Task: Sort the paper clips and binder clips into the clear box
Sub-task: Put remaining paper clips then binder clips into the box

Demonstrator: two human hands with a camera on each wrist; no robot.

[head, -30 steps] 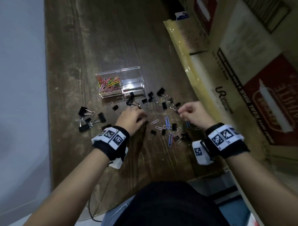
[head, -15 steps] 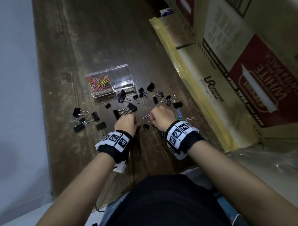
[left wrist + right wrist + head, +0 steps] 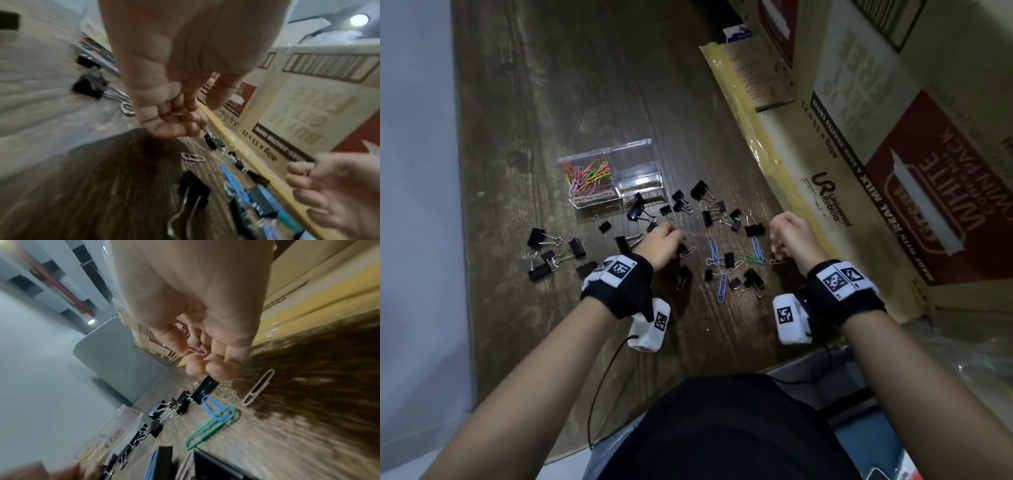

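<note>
The box [image 3: 609, 171] stands on the table [image 3: 534, 85], far from the person and a little left of the middle. Its left compartment holds paper clips [image 3: 587, 174]. Binder clips [image 3: 678, 202] lie scattered just near and right of the box, and another group of binder clips [image 3: 551, 253] lies on the table well to the left. More paper clips [image 3: 722, 263] lie nearer, mixed with binder clips, between the left hand [image 3: 659, 245] and the right hand [image 3: 791, 236]. Cartons [image 3: 893, 154] run along the right edge of the table, just right of the right hand
</note>
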